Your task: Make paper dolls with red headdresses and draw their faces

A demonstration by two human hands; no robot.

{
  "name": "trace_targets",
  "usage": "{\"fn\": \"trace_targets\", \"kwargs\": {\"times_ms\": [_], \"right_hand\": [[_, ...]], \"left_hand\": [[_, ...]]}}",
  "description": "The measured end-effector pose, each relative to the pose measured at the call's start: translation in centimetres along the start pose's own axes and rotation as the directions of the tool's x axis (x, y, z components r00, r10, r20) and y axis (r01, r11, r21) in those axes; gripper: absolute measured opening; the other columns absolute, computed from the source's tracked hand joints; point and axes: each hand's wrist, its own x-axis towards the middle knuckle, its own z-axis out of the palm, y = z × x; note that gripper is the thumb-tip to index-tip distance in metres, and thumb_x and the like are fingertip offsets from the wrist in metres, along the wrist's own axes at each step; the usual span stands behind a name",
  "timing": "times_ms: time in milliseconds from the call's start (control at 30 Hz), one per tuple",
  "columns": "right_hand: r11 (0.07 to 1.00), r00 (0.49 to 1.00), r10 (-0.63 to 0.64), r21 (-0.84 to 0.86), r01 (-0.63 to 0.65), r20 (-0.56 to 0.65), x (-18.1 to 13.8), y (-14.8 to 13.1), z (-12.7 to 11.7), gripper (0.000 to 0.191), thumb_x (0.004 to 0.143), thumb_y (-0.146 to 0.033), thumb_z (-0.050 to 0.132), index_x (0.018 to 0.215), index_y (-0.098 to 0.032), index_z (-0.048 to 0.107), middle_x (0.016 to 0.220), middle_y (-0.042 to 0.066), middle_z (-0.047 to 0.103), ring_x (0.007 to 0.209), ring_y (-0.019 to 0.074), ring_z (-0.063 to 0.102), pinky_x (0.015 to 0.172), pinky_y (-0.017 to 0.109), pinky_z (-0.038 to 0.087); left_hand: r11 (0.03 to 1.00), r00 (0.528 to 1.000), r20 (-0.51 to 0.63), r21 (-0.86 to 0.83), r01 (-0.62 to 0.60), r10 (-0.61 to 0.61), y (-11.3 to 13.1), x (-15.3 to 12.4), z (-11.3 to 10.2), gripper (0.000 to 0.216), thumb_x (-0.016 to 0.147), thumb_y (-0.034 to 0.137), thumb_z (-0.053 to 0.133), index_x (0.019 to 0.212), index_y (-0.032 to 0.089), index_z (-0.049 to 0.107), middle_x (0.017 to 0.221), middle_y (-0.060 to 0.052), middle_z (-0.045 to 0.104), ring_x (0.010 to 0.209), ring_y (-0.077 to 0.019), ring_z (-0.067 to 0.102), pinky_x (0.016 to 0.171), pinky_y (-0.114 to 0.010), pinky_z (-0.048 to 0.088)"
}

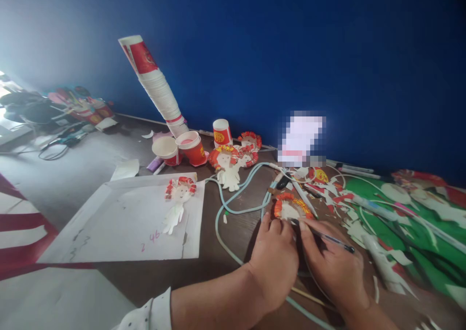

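Right hand (pixel 337 264) gripped a pen (pixel 328 236); left hand (pixel 275 253), grip unclear, steadied a paper doll (pixel 291 205); another doll (pixel 177 208) already had its face

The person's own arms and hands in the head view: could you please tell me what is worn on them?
A white fabric sleeve with small dark dots ends partway along the left forearm. The left hand and right hand are ungloved; no right sleeve shows.
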Motion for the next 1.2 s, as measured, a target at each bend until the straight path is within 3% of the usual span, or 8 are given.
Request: {"fn": "trace_targets", "kwargs": {"times_ms": [500,1200], "right_hand": [[1.000,1.000,0.013,-0.009,-0.013,0.026,-0.13,0.11,-0.02,0.018,0.090,-0.028,0.055,0.099,-0.019,0.068,0.093,0.006,0.073,0.087,0.0174,0.067,0.083,0.028,0.049],[1.000,1.000,-0.010,-0.023,0.010,0.003,-0.01,-0.06,-0.01,0.017,0.089,-0.026,0.057,0.099,-0.018,0.068,0.092,0.005,0.072,0.085,0.0164,0.067,0.083,0.027,0.049]], "left_hand": [[1.000,0.999,0.053,-0.002,-0.005,0.005,-0.05,0.02,-0.24,0.041,0.093,0.024,0.045,0.130,0.010,0.056,0.121,-0.013,0.061,0.108,-0.0243,0.054,0.113,-0.047,0.026],[1.000,0.999,0.035,0.014,-0.002,0.001,-0.02,-0.02,-0.19,0.043,0.092,0.025,0.047,0.131,0.009,0.056,0.123,-0.014,0.060,0.111,-0.0256,0.053,0.110,-0.046,0.031]]}}
